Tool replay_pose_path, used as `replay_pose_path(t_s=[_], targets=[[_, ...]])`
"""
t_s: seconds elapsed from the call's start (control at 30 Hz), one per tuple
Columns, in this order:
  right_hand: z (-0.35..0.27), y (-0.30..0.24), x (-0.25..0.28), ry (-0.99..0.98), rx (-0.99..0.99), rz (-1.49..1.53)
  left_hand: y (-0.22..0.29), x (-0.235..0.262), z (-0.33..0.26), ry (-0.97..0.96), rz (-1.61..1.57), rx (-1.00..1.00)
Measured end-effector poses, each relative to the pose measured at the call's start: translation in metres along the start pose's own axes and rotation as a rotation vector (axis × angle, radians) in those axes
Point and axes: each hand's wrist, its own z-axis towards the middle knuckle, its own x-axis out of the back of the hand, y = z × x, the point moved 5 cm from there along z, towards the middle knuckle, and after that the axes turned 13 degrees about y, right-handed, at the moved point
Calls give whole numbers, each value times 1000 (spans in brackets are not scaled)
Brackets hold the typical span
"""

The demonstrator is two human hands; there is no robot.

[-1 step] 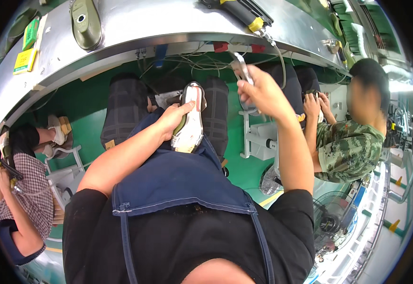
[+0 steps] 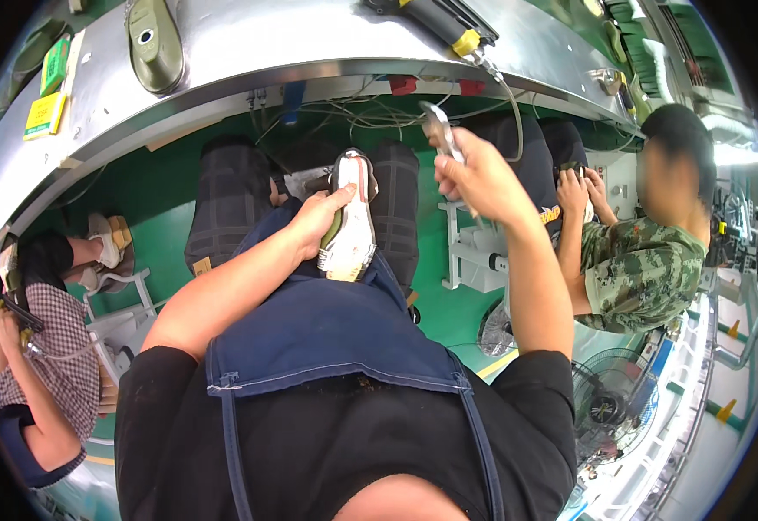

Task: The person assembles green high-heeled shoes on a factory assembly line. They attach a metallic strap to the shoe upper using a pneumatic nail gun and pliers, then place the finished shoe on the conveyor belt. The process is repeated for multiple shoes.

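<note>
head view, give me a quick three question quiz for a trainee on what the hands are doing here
1. True or false: the left hand holds a shoe on the lap, over the blue apron.
2. What does the right hand hold? A) a yellow box B) a metal plier-like tool C) a fan
3. Fill in: the right hand is raised near the edge of the curved ____ workbench.

Key: 1 true; 2 B; 3 metal
</note>
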Motion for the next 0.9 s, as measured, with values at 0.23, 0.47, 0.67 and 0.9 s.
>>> replay_pose_path(t_s=[0.23, 0.47, 0.67, 0.9], targets=[[-35, 37, -16, -103, -114, 119, -16, -16, 15, 55, -202, -50], [-14, 58, -51, -168, -123, 23, 6, -19, 22, 39, 113, -1], [17, 65, -56, -130, -111, -81, 48, 5, 5, 640, 923, -1146], [14, 56, -71, -182, -185, 40, 55, 13, 38, 147, 715, -815]])
